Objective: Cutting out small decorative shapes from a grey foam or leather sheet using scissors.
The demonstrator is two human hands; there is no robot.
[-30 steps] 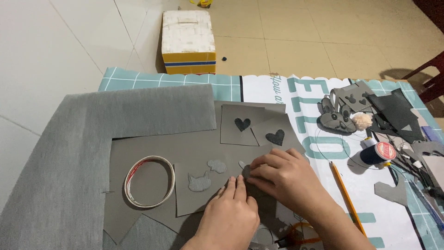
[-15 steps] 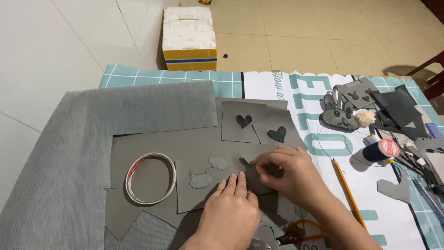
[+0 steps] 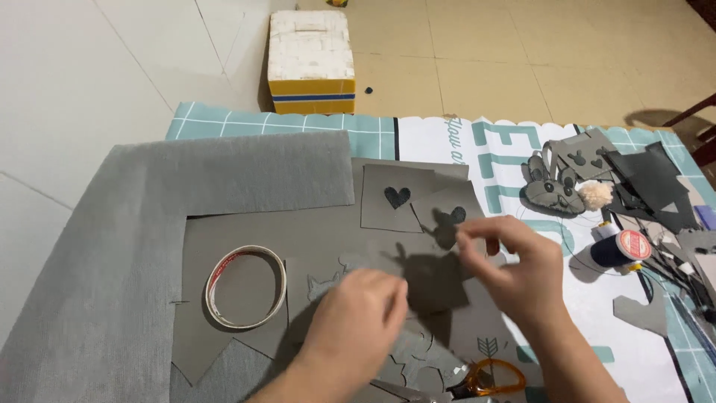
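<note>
We observe the left hand [image 3: 356, 328] lowered over a grey felt sheet [image 3: 313, 239], fingers curled and pressed together near a small cut-out felt shape [image 3: 322, 286] that lies just left of the knuckles; we cannot tell whether the hand grips anything, since the fingertips are turned away from us. The right hand [image 3: 514, 269] is raised just to the right of it, thumb and forefinger pinched close, the remaining fingers loosely bent; motion blur prevents us from confirming what, if anything, sits in the pinch. A roll of tape [image 3: 246, 287] lies flat on the felt, left of the left hand and clear of it. Just beyond the right hand lie two grey squares with heart cut-outs [image 3: 397, 198]. Orange-handled scissors [image 3: 485, 377] rest below both hands. A blue thread spool [image 3: 619, 248] stands right of the right hand.
</note>
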